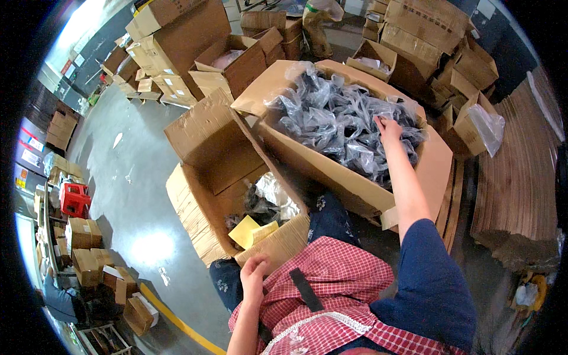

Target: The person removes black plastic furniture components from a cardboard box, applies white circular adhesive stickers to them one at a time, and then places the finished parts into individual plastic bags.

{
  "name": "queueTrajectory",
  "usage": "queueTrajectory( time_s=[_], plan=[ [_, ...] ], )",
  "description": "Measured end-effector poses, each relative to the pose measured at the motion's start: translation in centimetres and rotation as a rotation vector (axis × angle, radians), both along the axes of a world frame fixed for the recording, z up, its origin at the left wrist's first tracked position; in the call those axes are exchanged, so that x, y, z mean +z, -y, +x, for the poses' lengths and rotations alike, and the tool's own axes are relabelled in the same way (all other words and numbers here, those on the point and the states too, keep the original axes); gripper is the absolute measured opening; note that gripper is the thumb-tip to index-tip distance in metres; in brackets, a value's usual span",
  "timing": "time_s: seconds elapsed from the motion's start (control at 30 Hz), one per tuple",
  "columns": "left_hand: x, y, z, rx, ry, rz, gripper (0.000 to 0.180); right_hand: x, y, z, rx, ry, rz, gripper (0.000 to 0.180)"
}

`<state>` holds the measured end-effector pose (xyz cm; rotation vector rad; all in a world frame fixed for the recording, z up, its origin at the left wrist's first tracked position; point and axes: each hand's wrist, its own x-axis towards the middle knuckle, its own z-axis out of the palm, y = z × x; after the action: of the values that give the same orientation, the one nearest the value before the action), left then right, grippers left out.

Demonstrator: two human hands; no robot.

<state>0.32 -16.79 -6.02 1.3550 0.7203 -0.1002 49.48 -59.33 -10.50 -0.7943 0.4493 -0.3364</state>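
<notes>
My right hand (389, 130) reaches over the large open carton (331, 170) in front of me. Its fingers are partly stretched out and touch the heap of clear plastic bags (337, 112) with dark contents; no bag is lifted. My left hand (254, 276) is beside the near flap of a smaller open carton (222, 142), above my lap. Its fingers are curled together, and whatever may be in them is hidden. Inside the smaller carton lie yellow paper (244, 232), a crumpled clear bag (272, 189) and some dark plastic (258, 204).
Stacked cartons (177, 41) stand at the far left, with others (426, 29) at the far right. A tall stack of flattened cardboard (515, 171) is on my right. On the left are a red stool (75, 200), small boxes (84, 233) and a yellow floor line (177, 319).
</notes>
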Motion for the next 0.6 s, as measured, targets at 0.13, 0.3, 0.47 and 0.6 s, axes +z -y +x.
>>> queueTrajectory(
  time_s=[0.13,0.3,0.47,0.6],
  plan=[
    [-1.0,-0.9,-1.4,0.11,-0.048,0.107,0.024,3.4,-3.4,-3.9,0.233,-0.014,-0.168,0.025],
    [-3.8,-0.7,-1.1,0.038,-0.033,0.225,0.023,15.9,-9.0,-13.0,0.471,0.377,-0.34,0.026],
    [-3.5,0.7,2.5,-0.302,0.028,0.486,0.017,28.1,-13.5,-25.4,1.033,1.289,-0.087,0.026],
    [-4.3,0.1,2.0,-0.31,0.11,0.541,0.017,30.0,-18.7,-29.3,1.159,1.476,0.304,0.031]
  ],
)
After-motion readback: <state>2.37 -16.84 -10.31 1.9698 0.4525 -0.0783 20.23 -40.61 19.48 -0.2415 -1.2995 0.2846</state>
